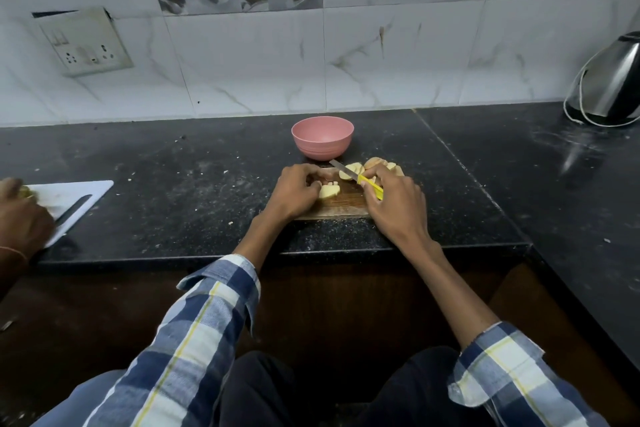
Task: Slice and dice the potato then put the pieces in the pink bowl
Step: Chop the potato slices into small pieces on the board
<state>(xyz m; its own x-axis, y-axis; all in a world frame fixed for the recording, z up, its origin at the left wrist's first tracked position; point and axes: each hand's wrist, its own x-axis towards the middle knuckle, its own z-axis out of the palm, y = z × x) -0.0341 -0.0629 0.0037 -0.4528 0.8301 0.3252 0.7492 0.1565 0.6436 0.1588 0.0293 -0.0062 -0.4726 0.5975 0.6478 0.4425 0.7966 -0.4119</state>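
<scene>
the potato slice point(329, 191) being worked is lying flat on the wooden cutting board point(346, 206), near its left half, with a few small diced bits point(330, 183) just behind it. the left hand point(298, 192) is sitting right against that slice, its curled fingers steadying the slice from the left. the knife point(356, 177) is lying to the right of the slice, its yellow handle gripped in the right hand point(394, 199), fingers wrapped around it. the blade is pointing up and left, toward the far left corner of the board, so its long axis is running diagonally across the board and passing behind the slice rather than over it. for the coming cut, i judge the blade needs to be swinging toward the person and down onto the slice, close beside the left fingertips. more potato slices point(360, 168) are piling at the far right of the board, partly hidden by the right hand. the pink bowl point(322, 137) is standing just behind the board, apparently empty, nearer the knife tip than either wrist. the board's near edge is lying close to the counter point(173, 184) edge, with open dark counter on both sides. another person's hand point(20, 215) is working on a white board point(76, 198) far left, well apart.
</scene>
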